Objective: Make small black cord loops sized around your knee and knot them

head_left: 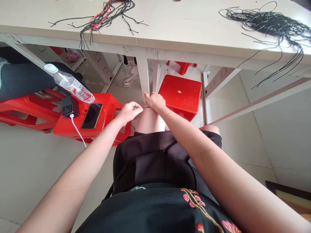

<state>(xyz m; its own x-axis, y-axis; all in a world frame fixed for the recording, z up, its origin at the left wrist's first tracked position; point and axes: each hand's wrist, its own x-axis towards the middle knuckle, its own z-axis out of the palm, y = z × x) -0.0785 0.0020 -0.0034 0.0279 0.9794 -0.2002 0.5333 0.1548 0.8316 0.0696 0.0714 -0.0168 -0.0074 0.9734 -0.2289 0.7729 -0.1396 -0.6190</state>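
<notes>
Over my bare knee (149, 121), a thin black cord (146, 107) stretches between my two hands. My left hand (130, 112) pinches the cord between thumb and fingers, and a loose tail of it hangs below that hand. At the knee, my right hand (155, 101) is closed around the cord's other end, its back toward me, so the fingertips are mostly hidden. On the table edge above lie a bundle of black and red cords (107, 16) at the left and a large tangle of black cords (264, 24) at the right.
A red stool (110, 103) at my left carries a water bottle (70, 84), a phone (91, 116) and a black charger (70, 106) with a white cable. Another red stool (181, 92) stands under the table (170, 45). Another person's leg (29, 76) is at the left.
</notes>
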